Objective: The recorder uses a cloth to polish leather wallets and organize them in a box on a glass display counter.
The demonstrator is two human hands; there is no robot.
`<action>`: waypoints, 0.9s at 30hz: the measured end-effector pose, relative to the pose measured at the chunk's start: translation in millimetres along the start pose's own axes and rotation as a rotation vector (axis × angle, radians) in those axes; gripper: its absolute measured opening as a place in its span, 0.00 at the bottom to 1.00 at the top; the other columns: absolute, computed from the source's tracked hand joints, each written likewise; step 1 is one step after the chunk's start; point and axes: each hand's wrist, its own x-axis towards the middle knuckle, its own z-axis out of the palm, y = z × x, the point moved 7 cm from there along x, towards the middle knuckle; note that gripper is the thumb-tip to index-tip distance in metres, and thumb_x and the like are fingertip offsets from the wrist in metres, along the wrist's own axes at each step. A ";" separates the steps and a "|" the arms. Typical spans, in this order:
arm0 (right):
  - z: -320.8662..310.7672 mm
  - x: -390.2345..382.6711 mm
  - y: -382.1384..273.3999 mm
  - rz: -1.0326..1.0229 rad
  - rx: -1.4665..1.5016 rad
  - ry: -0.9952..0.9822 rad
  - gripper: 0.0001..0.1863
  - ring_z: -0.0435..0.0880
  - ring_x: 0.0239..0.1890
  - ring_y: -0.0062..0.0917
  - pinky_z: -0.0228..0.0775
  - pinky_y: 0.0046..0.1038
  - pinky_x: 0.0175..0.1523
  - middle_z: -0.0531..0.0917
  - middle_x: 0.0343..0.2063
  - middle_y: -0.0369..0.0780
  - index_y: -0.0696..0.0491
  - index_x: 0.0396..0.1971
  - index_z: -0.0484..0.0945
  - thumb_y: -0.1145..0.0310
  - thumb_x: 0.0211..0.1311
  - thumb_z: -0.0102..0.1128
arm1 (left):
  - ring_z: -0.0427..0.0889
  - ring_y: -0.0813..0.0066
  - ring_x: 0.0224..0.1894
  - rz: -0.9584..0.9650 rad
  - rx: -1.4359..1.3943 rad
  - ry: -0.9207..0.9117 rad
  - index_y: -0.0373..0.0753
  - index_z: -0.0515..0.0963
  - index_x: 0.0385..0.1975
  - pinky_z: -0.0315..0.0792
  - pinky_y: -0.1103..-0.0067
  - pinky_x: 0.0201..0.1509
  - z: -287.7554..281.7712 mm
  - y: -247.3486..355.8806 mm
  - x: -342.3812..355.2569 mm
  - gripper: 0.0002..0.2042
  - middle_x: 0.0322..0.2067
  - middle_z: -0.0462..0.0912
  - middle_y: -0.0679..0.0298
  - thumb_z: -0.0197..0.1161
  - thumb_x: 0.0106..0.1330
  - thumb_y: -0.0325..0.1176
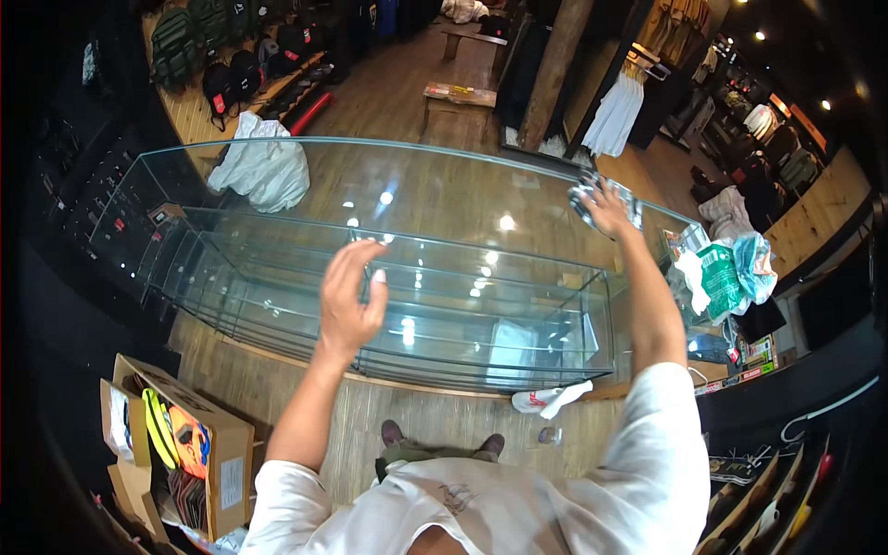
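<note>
A long glass display case (305, 222) stretches across in front of me, its clear shelves showing through the top. Out at its far right part, my right hand (606, 211) presses down on a crumpled grey-and-white patterned cloth (632, 203), the palm over it. My left hand (353, 294) hovers over the near middle of the case with nothing in it, fingers loosely bent and thumb apart. At the far left of the case is a white plastic bag (264, 171); whether it lies on the glass or behind it, I cannot tell.
An open cardboard box (227, 462) with bright yellow and orange items stands at lower left. Green and white plastic packs (723, 277) sit at the right end. A white bottle (532, 400) lies by the case's base. Beyond are a wooden bench (460, 95) and a post (553, 74).
</note>
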 end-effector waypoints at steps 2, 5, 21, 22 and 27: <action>6.4 25.0 -72.4 -0.109 0.001 0.010 0.38 0.45 0.77 0.50 0.36 0.54 0.77 0.51 0.76 0.40 0.28 0.75 0.51 0.29 0.68 0.31 | 0.80 0.51 0.52 -0.006 -0.027 -0.007 0.33 0.78 0.45 0.72 0.65 0.58 2.8 -5.2 1.5 0.15 0.44 0.83 0.51 0.58 0.58 0.24; 8.0 -1.2 -189.5 -0.361 0.053 0.074 0.33 0.47 0.76 0.53 0.38 0.49 0.77 0.54 0.75 0.42 0.31 0.73 0.57 0.36 0.72 0.34 | 0.80 0.51 0.52 0.012 -0.055 -0.030 0.33 0.78 0.46 0.72 0.65 0.58 1.4 -4.4 3.1 0.15 0.44 0.83 0.52 0.59 0.57 0.24; -51.9 -222.5 87.4 0.099 0.434 0.248 0.26 0.75 0.62 0.46 0.65 0.36 0.66 0.79 0.56 0.53 0.57 0.62 0.71 0.53 0.78 0.40 | 0.81 0.53 0.48 -0.023 0.089 0.008 0.33 0.78 0.47 0.73 0.67 0.55 4.1 -0.1 1.5 0.12 0.42 0.83 0.53 0.57 0.64 0.24; -63.6 -213.0 108.7 0.023 0.596 0.308 0.29 0.80 0.57 0.39 0.68 0.35 0.63 0.83 0.53 0.47 0.62 0.60 0.70 0.51 0.78 0.40 | 0.81 0.53 0.48 -0.024 0.104 0.006 0.33 0.78 0.47 0.73 0.67 0.54 5.1 3.1 4.0 0.12 0.42 0.83 0.52 0.57 0.64 0.24; -81.7 -190.9 90.4 0.059 1.968 -0.134 0.17 0.88 0.35 0.29 0.84 0.34 0.43 0.87 0.36 0.43 0.57 0.42 0.80 0.62 0.76 0.44 | 0.84 0.57 0.48 -0.141 0.149 -0.001 0.35 0.79 0.50 0.74 0.70 0.55 4.2 -8.0 0.1 0.12 0.43 0.85 0.53 0.57 0.68 0.27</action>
